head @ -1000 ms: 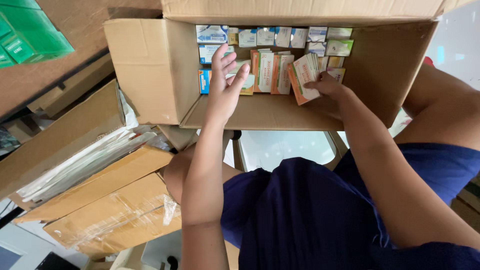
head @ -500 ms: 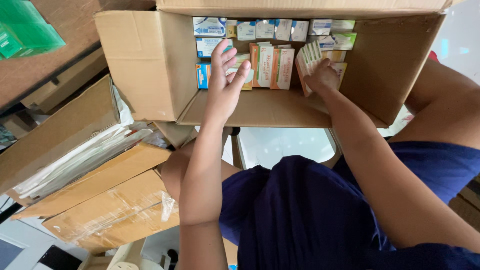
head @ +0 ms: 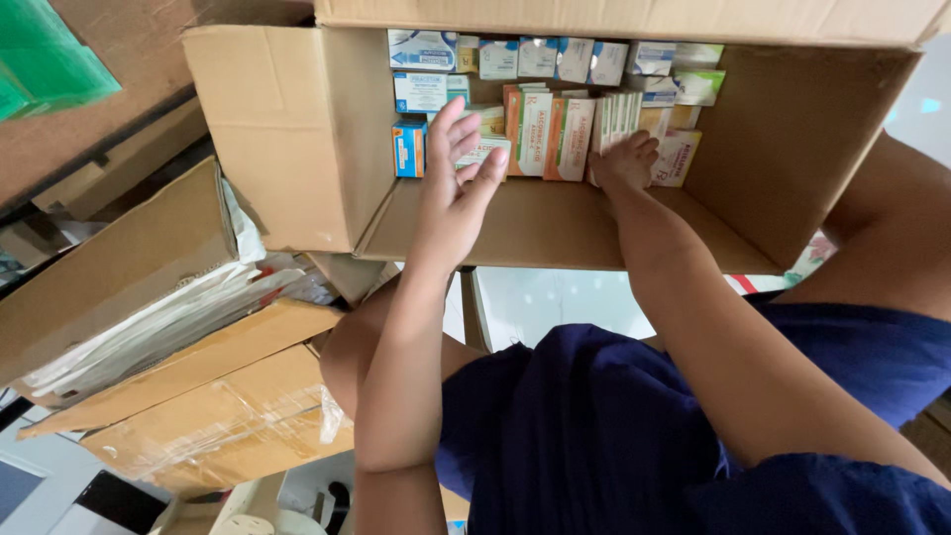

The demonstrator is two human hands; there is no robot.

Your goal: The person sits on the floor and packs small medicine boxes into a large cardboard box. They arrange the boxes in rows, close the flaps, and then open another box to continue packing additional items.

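Small boxes [head: 540,129] stand packed in rows at the back of a cardboard box [head: 297,149], beyond both hands. Left hand [head: 458,188]: fingers spread, released, resting against an orange-and-white box [head: 480,149]. Right hand [head: 622,163]: fingers curled onto a stack of thin packets [head: 614,117].

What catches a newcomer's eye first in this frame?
The large open brown cardboard box at the top, packed with small upright cartons along its far side. Both bare hands reach in: the left hand spread open, the right hand pressing against a white stack.
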